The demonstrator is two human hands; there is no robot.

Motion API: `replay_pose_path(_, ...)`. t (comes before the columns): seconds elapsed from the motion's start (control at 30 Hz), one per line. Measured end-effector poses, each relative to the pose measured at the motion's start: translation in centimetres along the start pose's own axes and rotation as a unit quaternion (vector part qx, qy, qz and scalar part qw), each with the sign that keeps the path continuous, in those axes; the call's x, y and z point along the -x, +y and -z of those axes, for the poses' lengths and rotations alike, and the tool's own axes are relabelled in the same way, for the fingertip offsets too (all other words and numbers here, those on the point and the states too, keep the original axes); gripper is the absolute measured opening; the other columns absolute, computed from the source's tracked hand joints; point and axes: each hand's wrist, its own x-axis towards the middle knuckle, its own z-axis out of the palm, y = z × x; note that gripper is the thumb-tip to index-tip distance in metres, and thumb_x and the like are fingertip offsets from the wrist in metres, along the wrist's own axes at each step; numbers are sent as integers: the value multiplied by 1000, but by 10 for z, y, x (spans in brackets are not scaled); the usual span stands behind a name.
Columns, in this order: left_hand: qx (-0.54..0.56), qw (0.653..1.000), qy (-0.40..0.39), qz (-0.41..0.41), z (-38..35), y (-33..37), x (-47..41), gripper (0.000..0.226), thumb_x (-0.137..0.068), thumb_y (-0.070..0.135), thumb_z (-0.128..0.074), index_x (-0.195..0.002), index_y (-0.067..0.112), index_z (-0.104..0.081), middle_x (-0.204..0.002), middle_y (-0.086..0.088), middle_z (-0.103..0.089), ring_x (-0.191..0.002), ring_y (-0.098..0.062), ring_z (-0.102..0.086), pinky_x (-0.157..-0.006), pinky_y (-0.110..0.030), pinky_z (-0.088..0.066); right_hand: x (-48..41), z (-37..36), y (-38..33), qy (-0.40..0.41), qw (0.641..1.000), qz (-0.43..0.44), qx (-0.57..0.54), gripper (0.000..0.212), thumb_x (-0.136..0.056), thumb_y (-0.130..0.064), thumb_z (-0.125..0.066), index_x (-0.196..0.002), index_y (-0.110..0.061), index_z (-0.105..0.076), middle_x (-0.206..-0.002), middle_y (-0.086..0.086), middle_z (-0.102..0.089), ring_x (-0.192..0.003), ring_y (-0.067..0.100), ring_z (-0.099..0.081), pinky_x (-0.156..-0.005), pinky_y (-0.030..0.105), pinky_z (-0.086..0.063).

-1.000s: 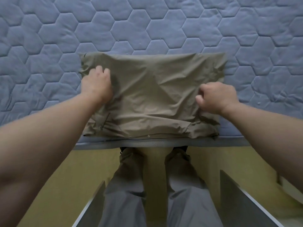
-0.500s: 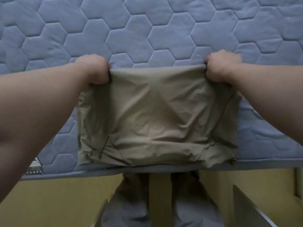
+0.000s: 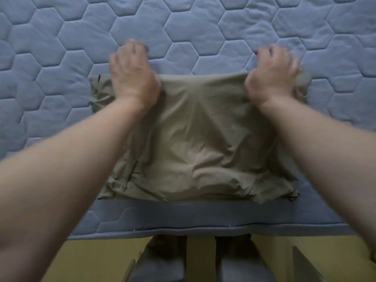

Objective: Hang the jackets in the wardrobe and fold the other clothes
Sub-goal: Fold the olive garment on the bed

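A folded olive-tan garment (image 3: 203, 143) lies as a rough rectangle on the blue quilted mattress (image 3: 183, 27), a short way in from its front edge. My left hand (image 3: 132, 78) is at the garment's far left edge and my right hand (image 3: 272, 74) at its far right edge. Each thumb pinches the far hem, which runs taut between them. Both hands are blurred by motion. The fingers of both reach past the hem over the mattress. My forearms cover the garment's two sides.
The mattress's front edge (image 3: 183, 231) runs across the lower part of the view. Below it are a yellow floor (image 3: 91, 261) and my grey-trousered legs (image 3: 162, 269). A pale panel edge (image 3: 317, 265) stands at the lower right.
My hands went from the garment's middle to its far edge and gripped it. The garment now lies farther in from the mattress's front edge, and my fingers have loosened forward.
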Motion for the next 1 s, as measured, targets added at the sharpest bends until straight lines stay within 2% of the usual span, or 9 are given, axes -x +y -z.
replay_pose_path(0.07,109,988,51,-93,-9,33,27,54,-92,22,-45,-143,7,-50,-153,-13,-46,-142,-32,-42,-117,-46,-30,28,-10,-31,42,990,91,-97,53,-97,-24,-39,-148,-12,-49,-156,11,-43,-147,27,-36,-122,45,-21)
replay_pose_path(0.13,127,982,15,-141,-30,59,54,56,-100,26,-42,-153,7,-41,-162,-12,-34,-151,-29,-29,-123,-46,-21,52,-29,-56,13,978,168,-120,53,-102,-26,-36,-153,-11,-42,-161,10,-37,-151,25,-30,-123,43,-19)
replay_pose_path(0.23,28,989,-86,-120,-75,62,79,58,-108,32,-28,-162,15,-15,-169,-5,-10,-157,-22,-7,-127,-40,-3,68,-67,-60,-77,982,168,-49,57,-105,-31,-33,-160,-19,-24,-168,-1,-19,-156,18,-11,-126,38,-4)
replay_pose_path(0.3,-17,986,-91,-136,-102,52,85,60,-108,35,-23,-162,16,-6,-170,-4,-3,-157,-22,-1,-127,-41,0,68,-92,-52,-89,980,178,-1,63,-103,-34,-33,-162,-21,-16,-170,-3,-10,-157,19,-4,-126,39,1)
replay_pose_path(0.43,-23,988,-61,-142,-125,48,81,63,-105,38,-23,-162,14,-10,-170,-4,-9,-157,-22,-7,-127,-41,-2,65,-113,-50,-56,981,184,31,67,-99,-40,-24,-163,-20,-14,-170,-4,-9,-157,20,-4,-126,44,-1)
replay_pose_path(0.57,-46,982,-83,-166,-111,31,76,67,-104,47,-22,-162,16,-9,-171,-1,-6,-157,-20,-4,-126,-48,0,64,-106,-40,-55,981,180,40,65,-103,-45,-18,-163,-21,-11,-170,-4,-6,-157,18,-3,-125,48,2)
replay_pose_path(0.73,-48,996,-81,-5,-91,-47,61,73,-101,53,-20,-163,18,-3,-171,2,0,-157,-17,2,-125,-44,1,53,-87,26,-44,994,98,38,68,-103,-51,-19,-163,-18,-10,-171,0,-6,-157,18,-2,-125,49,3)
replay_pose_path(0.87,-65,995,-67,25,-88,-101,56,73,-101,54,-18,-162,16,-5,-171,-1,-1,-157,-20,0,-124,-46,2,44,-84,89,-26,998,29,50,73,-101,-54,-15,-162,-14,-8,-171,3,-5,-157,20,-3,-125,51,1)
replay_pose_path(1.0,-70,989,-70,107,-84,-109,50,77,-100,55,-14,-162,10,-3,-171,-4,1,-157,-22,3,-125,-53,3,40,-81,107,-39,997,-40,61,74,-102,-54,-10,-162,-10,-3,-171,4,0,-157,19,2,-124,56,3)
